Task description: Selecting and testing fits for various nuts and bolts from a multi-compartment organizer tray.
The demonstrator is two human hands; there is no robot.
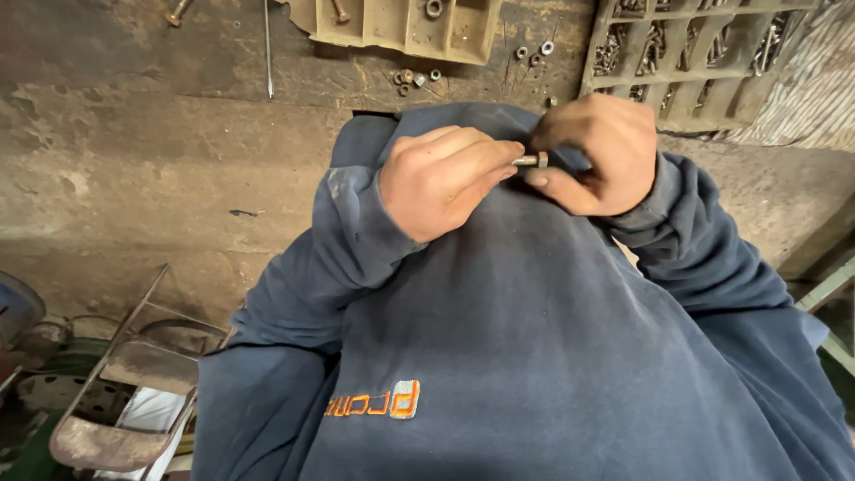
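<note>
Left hand (445,183): grip closed on the shank of a bolt (525,161), fingertips pinching it level in front of the chest. Right hand (595,153): fingers closed around a nut (542,159) seated on the bolt's end. Both hands meet over a dark blue sweatshirt (534,338). Desk (178,151): worn, stained, beyond the hands. On it: loose nuts (411,78), a thin rod (268,49), a tan tray (401,27), and a compartment tray (695,53) filled with small fasteners. Metal frame (134,374) lower left.
</note>
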